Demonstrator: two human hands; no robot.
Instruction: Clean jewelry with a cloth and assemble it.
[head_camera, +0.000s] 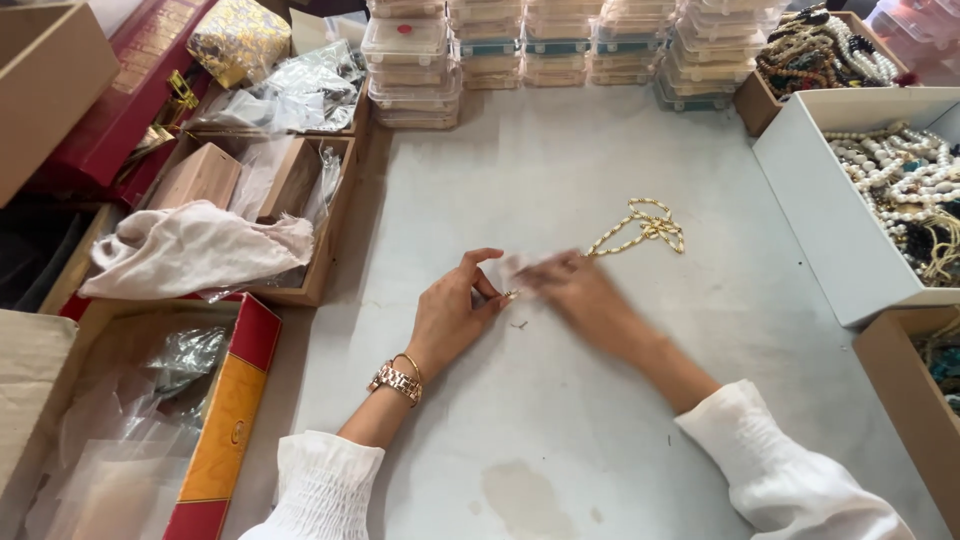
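A gold-and-white beaded necklace (640, 230) lies on the grey table (560, 420), its bunched end to the upper right and its strand running down-left to my hands. My left hand (450, 315) pinches the necklace's near end between thumb and forefinger; a gold watch and bangle sit on that wrist. My right hand (580, 295) is blurred with motion, right beside the left hand on the strand, and seems to grip it together with a small pale piece that I cannot make out.
Stacks of clear plastic boxes (520, 50) line the far edge. A white box of pearl necklaces (830, 210) and a brown box of dark beads (765, 100) stand at the right. Cardboard boxes, a pale cloth (190, 250) and a red-orange box (235, 400) crowd the left.
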